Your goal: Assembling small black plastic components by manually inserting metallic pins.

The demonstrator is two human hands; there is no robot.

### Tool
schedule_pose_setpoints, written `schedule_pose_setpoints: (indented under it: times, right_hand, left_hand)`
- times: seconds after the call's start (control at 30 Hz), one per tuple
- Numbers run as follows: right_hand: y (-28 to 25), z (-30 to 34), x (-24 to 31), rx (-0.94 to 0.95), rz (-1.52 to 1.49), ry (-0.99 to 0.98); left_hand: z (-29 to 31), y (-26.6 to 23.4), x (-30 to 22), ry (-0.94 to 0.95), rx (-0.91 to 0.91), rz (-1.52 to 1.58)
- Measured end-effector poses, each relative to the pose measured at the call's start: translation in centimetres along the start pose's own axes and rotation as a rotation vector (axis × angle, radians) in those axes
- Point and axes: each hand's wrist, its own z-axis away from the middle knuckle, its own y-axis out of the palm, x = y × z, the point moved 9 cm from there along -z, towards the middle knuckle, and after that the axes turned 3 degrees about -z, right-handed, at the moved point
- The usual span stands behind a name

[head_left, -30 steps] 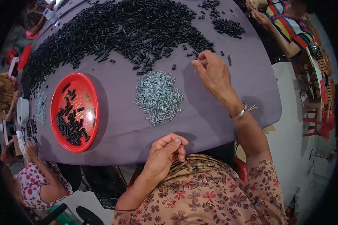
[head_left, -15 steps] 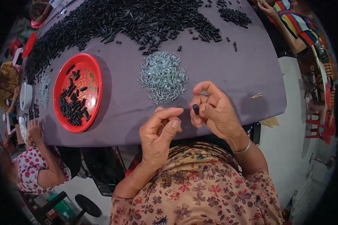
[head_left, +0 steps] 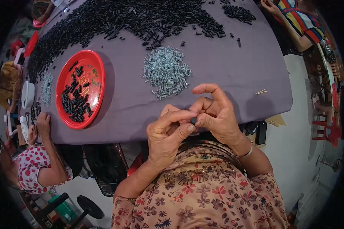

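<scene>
Black and small, the plastic tube piece (head_left: pixel 194 121) sits pinched between our two hands, which have come together at the near edge of the counter (head_left: pixel 233 72), just above our floral shirt. Half a second ago the hands were a little apart, with the piece standing in the right hand's fingers alone; now the left hand (head_left: pixel 168 131) has closed the gap, and its thumb and forefinger touch the piece from the left. The right hand (head_left: pixel 217 114) grips it from the other side with thumb and middle fingers, its forefinger lifted and curved above. A second ago that right hand was stretched far out at the edge of the big heap of black tube pieces (head_left: pixel 133 19), while the left rested at our chest.

The heap of small silver springs (head_left: pixel 166 71) lies on the purple cloth just beyond the hands, apart from them. To the left the red round tray (head_left: pixel 93 65) holds a loose cluster of black pieces. A pale sliver (head_left: pixel 261 91) lies on the cloth to the right. At the lower left another person in a red-dotted top (head_left: pixel 30 171) rests a hand on the counter's edge.
</scene>
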Motion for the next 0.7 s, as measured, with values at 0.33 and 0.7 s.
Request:
schedule_pose_setpoints:
  times: [0.33,0.7]
  right_hand:
    - [-0.6,0.1,1.1,-0.069,0.213,0.065]
    - [-3.8,-1.6,3.7,-0.226,0.965,-0.218]
  left_hand:
    - [-0.3,-0.5,-0.4,-0.033,-0.019,-0.136]
    - [0.3,0.2,5.0,-0.424,0.086,0.188]
